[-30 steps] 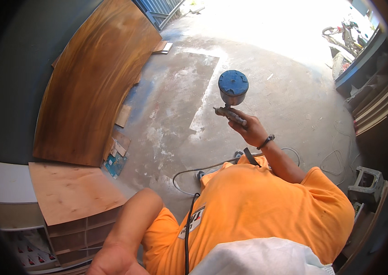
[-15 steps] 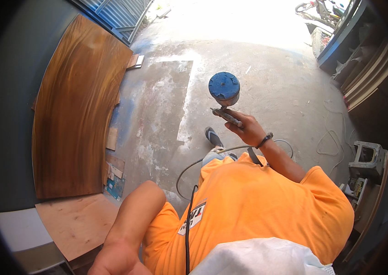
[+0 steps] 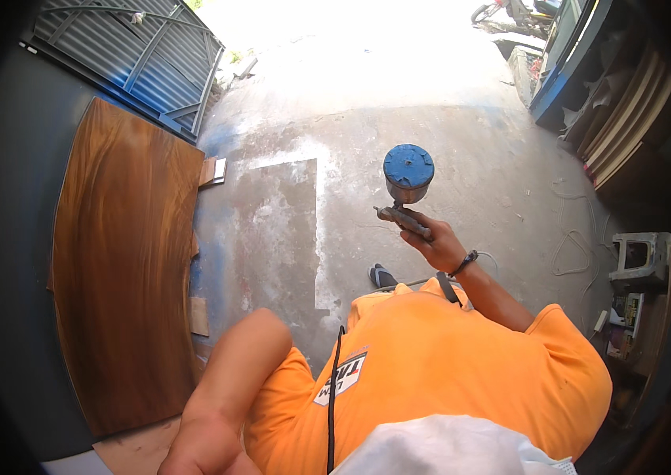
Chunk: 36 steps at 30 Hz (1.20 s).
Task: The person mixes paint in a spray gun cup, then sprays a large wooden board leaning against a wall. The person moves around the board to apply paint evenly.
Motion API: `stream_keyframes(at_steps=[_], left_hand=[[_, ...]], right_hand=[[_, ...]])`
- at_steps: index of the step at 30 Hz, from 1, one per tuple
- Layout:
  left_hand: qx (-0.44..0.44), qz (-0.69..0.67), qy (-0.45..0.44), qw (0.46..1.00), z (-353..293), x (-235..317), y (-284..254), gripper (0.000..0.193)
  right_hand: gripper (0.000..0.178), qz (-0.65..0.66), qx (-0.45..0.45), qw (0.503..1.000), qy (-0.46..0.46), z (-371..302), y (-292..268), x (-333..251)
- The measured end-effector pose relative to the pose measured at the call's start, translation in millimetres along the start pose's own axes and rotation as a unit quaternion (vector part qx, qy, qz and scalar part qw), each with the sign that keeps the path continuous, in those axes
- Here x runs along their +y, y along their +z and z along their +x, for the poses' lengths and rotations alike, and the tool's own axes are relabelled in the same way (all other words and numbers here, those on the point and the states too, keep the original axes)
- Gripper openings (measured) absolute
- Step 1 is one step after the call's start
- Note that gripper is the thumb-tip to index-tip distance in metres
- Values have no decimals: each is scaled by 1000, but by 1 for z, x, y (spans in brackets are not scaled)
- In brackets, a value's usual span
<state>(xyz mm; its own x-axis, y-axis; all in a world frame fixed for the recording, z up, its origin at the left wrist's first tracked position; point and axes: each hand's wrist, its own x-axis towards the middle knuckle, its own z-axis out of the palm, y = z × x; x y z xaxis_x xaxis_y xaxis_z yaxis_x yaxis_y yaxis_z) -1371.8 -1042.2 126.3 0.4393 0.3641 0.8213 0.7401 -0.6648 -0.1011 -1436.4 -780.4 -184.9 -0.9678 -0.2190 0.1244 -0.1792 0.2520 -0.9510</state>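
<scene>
My right hand [image 3: 441,247] is closed round the grip of a spray gun [image 3: 404,219], held out over the floor with its nozzle pointing left. On top of the gun sits a round metal cup with a ragged blue lid [image 3: 408,165]. My left arm is bent back toward me at the lower left. Only the base of my left hand [image 3: 205,449] shows there; its fingers are out of the picture. A large, glossy brown wooden slab [image 3: 129,269] leans against the dark wall on the left, apart from both hands.
Concrete floor [image 3: 272,229] with white and blue paint stains spreads ahead. A corrugated metal gate [image 3: 141,59] stands far left. At the right are stacked boards [image 3: 629,119], a grey plastic stool [image 3: 641,257] and a loose thin hose [image 3: 569,253]. A motorcycle [image 3: 514,14] is outside.
My view has tilted upward, so the slab and floor sit lower and more of the gate shows. The spray gun in my right hand appears slightly lower and further right.
</scene>
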Motion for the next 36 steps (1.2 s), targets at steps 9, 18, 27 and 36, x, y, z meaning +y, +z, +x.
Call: stream_keyframes(at_steps=[9,18,27,36], left_hand=[[15,5,43,999,-54,-73,-69,16],[27,96,-25,995,-84,-169,-86,10],[43,519,-130,844,-72,-267,-78,13],[67,525,-298,794,-57,-261,-38,20]], right_hand=[[46,-30,-32,999,-20,120,2,6],[48,-31,-158,985,-64,275,-25,42],[50,-3,-302,943,-138,431,-53,46],[47,4,-374,919,-124,467,-28,52]])
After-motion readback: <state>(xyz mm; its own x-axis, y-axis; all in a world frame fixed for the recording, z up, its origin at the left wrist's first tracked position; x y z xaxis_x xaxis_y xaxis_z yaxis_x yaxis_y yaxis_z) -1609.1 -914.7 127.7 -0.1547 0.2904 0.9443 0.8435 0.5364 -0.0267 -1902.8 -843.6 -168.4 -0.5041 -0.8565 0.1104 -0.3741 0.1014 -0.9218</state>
